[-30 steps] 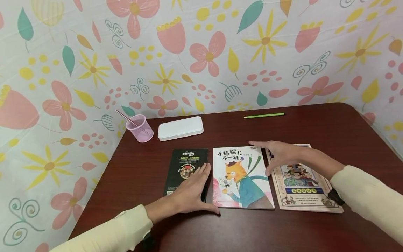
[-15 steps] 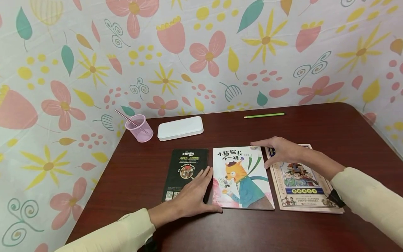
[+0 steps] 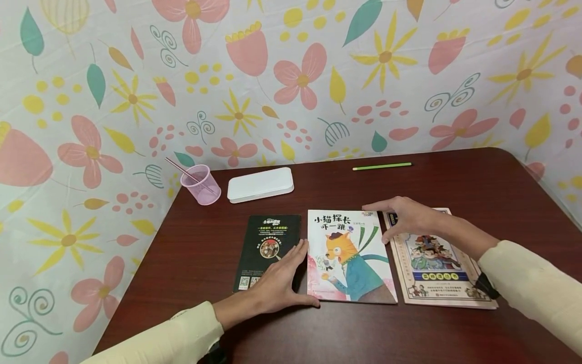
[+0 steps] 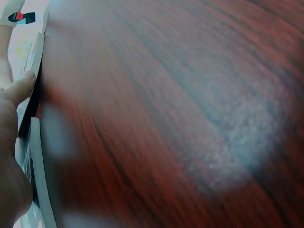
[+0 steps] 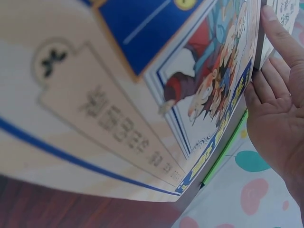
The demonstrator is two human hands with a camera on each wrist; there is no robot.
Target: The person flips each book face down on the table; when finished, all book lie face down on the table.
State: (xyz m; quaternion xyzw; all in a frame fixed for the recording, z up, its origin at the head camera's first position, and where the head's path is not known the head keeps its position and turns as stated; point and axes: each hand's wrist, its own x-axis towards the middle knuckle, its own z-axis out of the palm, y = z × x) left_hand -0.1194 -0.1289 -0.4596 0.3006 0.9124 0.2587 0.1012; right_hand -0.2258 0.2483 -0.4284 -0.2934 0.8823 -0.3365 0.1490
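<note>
A white picture book with an orange cat in a blue coat [image 3: 350, 263] lies flat on the table between my hands. My left hand [image 3: 275, 285] is at its left side, fingers extended along the edge and thumb at the lower left corner. Over the black book [image 3: 268, 237] lies part of that same hand. My right hand [image 3: 406, 217] is at the cat book's upper right corner, its fingers along the top edge and its thumb by the right edge. Beneath the right hand and wrist is a beige comic-style book [image 3: 436, 275], its upper part partly hidden.
Toward the back left stand a pink cup [image 3: 201, 185] with a thin stick in it and a white flat case [image 3: 260, 185]. A green pencil [image 3: 382, 166] lies near the table's back edge. Behind the dark wood table [image 3: 345, 333] hangs a flowered cloth [image 3: 282, 60].
My left hand has moved slightly right, its fingers now against the cat book's left edge. The right hand has shifted slightly up at the corner. The books stay about where they were.
</note>
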